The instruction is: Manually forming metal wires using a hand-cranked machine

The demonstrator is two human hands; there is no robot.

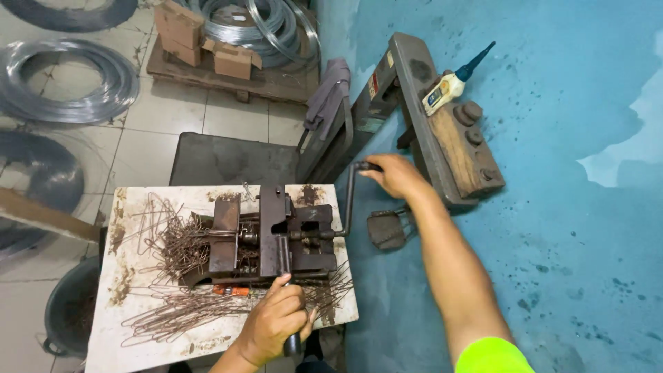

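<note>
On the stained white worktop (138, 331):
- a dark, rusty iron bending machine (273, 238), blocky, at the middle
- tangled bent brown wires (173, 242) beside it
- left hand (276, 324) closed round its black lever (286, 276)
- right hand (397, 176) gripping the thin crank (349, 200)

Pale tiled floor (173, 117) meets a worn blue wall (552, 103).

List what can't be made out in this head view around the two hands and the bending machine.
- Lever: its lower grip is wrapped by the left hand.
- Crank: its handle end is covered by the right hand.
- Bent wires: too tangled to count; some run under the machine.
- Bucket: half hidden by the table.
- Wire coils: cut off by the left and top edges.
</note>
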